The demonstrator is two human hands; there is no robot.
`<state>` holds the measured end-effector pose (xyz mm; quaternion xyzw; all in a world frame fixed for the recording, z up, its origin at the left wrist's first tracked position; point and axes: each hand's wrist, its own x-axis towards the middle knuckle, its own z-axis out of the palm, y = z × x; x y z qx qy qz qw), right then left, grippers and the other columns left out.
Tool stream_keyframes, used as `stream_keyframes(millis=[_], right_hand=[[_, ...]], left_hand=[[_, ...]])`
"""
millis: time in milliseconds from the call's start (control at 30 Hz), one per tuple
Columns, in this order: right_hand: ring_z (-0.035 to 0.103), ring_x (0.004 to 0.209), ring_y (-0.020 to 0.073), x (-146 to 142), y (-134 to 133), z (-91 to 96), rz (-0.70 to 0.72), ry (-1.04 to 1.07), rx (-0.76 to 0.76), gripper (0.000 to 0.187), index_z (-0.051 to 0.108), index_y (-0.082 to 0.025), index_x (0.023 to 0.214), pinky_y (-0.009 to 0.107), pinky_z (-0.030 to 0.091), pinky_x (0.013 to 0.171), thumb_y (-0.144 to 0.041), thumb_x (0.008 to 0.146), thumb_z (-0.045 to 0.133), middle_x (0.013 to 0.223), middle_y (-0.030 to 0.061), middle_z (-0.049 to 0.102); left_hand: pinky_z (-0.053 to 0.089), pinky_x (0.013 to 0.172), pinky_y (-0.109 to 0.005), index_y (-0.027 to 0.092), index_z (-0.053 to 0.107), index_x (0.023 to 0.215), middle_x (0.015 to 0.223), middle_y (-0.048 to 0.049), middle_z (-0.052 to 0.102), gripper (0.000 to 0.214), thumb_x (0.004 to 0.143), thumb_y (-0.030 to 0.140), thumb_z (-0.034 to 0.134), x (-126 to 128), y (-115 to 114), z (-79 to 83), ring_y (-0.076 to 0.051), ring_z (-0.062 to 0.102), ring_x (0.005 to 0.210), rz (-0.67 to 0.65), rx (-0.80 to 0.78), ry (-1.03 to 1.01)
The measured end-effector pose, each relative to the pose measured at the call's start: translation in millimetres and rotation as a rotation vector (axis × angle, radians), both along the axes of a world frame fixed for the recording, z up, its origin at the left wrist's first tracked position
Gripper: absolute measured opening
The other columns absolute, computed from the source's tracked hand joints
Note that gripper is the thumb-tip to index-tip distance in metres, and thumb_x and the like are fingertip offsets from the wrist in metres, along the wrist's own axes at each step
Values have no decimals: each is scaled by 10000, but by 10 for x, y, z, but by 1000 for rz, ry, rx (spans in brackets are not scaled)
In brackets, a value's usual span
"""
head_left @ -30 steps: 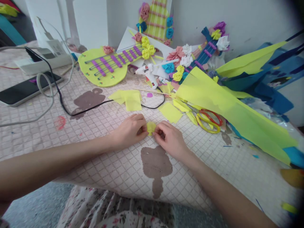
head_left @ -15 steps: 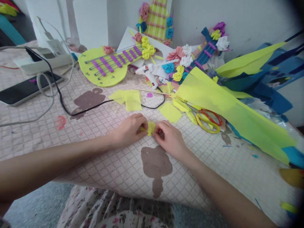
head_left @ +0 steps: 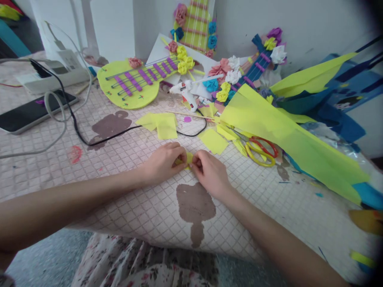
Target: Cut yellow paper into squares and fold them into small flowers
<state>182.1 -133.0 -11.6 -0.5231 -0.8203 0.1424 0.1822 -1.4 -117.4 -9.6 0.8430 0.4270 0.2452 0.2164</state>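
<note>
My left hand (head_left: 164,162) and my right hand (head_left: 209,172) meet over the checked tablecloth (head_left: 125,159), fingertips pinched together on a small yellow paper piece (head_left: 188,159). Most of that piece is hidden between the fingers. Loose yellow paper squares (head_left: 161,123) lie just beyond the hands, another yellow square (head_left: 213,140) to the right of them. Red and yellow scissors (head_left: 261,149) rest to the right of my right hand.
A yellow paper guitar (head_left: 134,83) with purple strips, a white glue gun (head_left: 187,93) with its black cord (head_left: 89,139), paper flowers (head_left: 227,75) and big yellow sheets (head_left: 287,135) crowd the back and right. A phone (head_left: 30,113) and power strip (head_left: 50,75) sit at the left.
The fingers of both hands have closed in tighter on the yellow piece, so less of it shows. The hands stay in the same spot.
</note>
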Motion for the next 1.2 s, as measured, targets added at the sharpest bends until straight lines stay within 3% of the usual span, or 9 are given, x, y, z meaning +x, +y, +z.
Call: stream_keyframes(millis=[167,300,433,533,767,967,1100,1200], right_hand=[[546,754,164,53,12,3,32,45,-44,74,454,-212,850,273,365,614,-170,810,501,830,21,592],[551,708,148,103,26,18,27,105,-113,74,464,-218,867,267,379,609,-210,816,518,793,3,589],[555,730,155,106,17,14,37,105,-109,153,467,-221,880,275,394,617,-252,787,584,830,10,582],[548,734,153,120,23,22,59,126,-122,170,472,-221,886,278,404,630,-214,769,596,843,11,575],[508,647,129,200,127,50,-43,285,-126,60,492,-198,856,271,423,589,-238,820,520,825,24,548],[507,672,131,176,157,35,14,183,-88,79,529,-196,840,286,429,638,-197,771,566,869,30,524],[519,708,146,178,167,17,17,251,-118,69,535,-203,849,291,430,643,-247,800,554,855,29,540],[509,665,136,198,184,16,-39,419,-212,159,530,-205,888,288,428,620,-356,838,529,832,21,563]], left_hand=[[399,612,-248,158,525,765,750,-15,545,40,736,136,542,-6,9,8,-125,494,680,12,-48,-15],[395,596,-251,157,524,752,731,-19,543,61,785,208,531,11,2,28,-128,493,662,37,-61,-17],[404,628,-273,160,521,789,766,-27,558,181,761,310,619,16,-14,10,-157,515,722,37,-17,18],[407,657,-285,162,519,811,804,-30,563,185,741,279,644,8,-27,-6,-165,524,758,31,6,21],[416,573,-237,157,537,841,738,-4,547,173,787,314,587,-46,44,19,-113,507,638,105,-207,-172],[429,587,-242,158,584,911,919,-42,566,165,787,264,563,-25,98,16,-100,518,649,133,-140,-93],[408,563,-230,156,591,802,848,-27,572,96,766,243,574,18,97,21,-98,511,634,125,-128,-55],[380,526,-215,156,573,743,732,-2,567,85,750,239,587,14,119,39,-86,490,582,151,-169,-121]])
